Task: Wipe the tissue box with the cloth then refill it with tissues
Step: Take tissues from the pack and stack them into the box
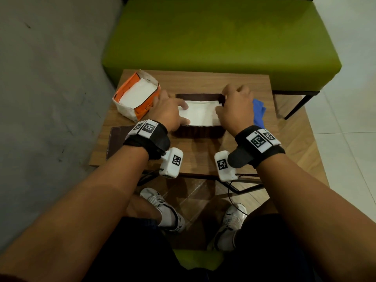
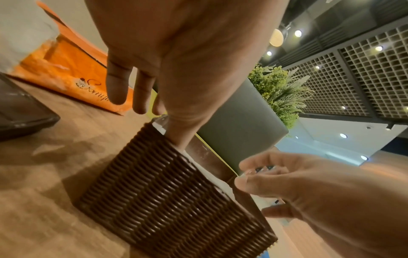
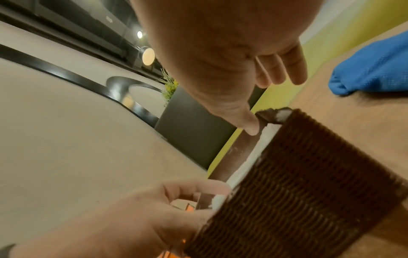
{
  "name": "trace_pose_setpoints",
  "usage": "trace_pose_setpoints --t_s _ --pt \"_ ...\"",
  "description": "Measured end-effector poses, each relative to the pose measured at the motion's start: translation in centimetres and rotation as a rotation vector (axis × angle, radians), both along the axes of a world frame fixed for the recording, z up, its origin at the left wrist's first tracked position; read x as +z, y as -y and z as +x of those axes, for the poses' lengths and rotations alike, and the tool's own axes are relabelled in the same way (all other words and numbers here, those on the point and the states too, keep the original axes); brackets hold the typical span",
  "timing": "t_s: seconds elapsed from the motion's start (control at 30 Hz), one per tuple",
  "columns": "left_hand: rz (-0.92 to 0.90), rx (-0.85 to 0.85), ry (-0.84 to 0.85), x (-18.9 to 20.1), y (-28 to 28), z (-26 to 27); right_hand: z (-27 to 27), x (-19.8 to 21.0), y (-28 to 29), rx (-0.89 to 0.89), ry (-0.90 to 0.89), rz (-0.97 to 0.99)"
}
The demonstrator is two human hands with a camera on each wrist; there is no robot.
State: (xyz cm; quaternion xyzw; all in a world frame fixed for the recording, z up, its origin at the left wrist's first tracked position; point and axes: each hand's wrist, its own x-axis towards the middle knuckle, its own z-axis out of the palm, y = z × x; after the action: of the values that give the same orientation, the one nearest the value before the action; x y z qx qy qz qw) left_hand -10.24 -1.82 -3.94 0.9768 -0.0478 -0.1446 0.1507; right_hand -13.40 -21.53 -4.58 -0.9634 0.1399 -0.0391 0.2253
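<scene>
The brown ribbed tissue box (image 1: 198,133) stands open in the middle of the wooden table (image 1: 203,157), with a stack of white tissues (image 1: 201,115) inside. My left hand (image 1: 168,110) is at the box's left end; its thumb reaches down onto the tissues while the other fingers (image 2: 117,87) hang outside the wall. At the right end my right hand (image 1: 236,106) does the same, thumb (image 3: 251,129) pressing down inside the wall beside the tissue edge (image 3: 247,160). The blue cloth (image 1: 258,112) lies on the table just right of that hand.
An orange tissue pack (image 1: 138,98), torn open with white tissues showing, sits at the table's back left. The box's flat brown lid (image 1: 117,139) lies at the front left. A green bench (image 1: 219,43) stands behind the table and a grey wall runs along the left.
</scene>
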Motion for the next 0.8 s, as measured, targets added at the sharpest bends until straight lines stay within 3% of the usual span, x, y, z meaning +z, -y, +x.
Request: trace_pose_setpoints --t_s 0.07,0.23,0.4,0.63,0.8 --pt "0.05 -0.049 -0.029 0.3 0.1 0.4 -0.1 0.7 0.6 0.089 -0.007 -0.024" --pt "0.163 -0.104 -0.107 0.1 0.0 1.4 0.9 0.4 1.4 0.181 -0.359 -0.165" --pt "0.239 -0.197 -0.09 -0.7 0.3 2.8 2.3 -0.6 0.7 0.172 -0.394 -0.307" --pt "0.23 -0.145 -0.083 -1.9 0.8 3.7 3.4 -0.8 0.2 0.144 -0.456 -0.343" --pt "0.26 -0.193 -0.07 -1.4 1.0 3.5 3.8 -0.3 0.7 0.309 -0.52 -0.278"
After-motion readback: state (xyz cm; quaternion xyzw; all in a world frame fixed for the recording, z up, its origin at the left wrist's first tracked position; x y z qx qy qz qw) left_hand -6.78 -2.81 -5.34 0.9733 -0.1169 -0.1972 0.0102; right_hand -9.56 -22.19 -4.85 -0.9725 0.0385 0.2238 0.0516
